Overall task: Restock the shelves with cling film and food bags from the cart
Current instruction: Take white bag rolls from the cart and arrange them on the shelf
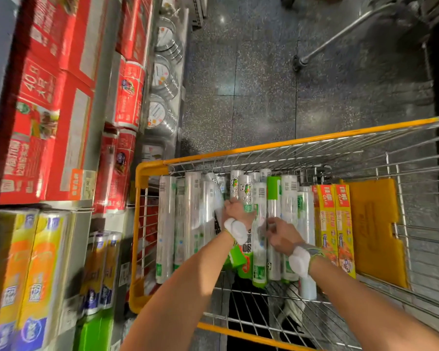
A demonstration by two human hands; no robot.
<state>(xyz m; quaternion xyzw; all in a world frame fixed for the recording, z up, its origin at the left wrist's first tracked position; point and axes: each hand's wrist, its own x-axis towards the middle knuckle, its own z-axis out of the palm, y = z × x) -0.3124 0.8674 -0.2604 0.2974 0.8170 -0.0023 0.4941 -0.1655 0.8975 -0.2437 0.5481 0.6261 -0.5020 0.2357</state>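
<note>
Reaching into the cart (238, 150), we find the cling film rolls (192, 219) lying side by side on its wire floor, their ends at the far yellow rim, spread from the left wall to the middle. Our left hand (235, 211) is curled over a panda-print roll (247, 191), and our right hand (283, 234) closes its fingers round a green-topped roll (273, 193) just beside it. Yellow boxes (332, 224) lie against the rolls toward the right wall, and stocked shelves (69, 203) stand along the cart's left.

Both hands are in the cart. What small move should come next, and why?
Probably lift the roll that the left hand grips up out of the cart; that hand curls round it. The right hand is too blurred to judge its grip.
</note>
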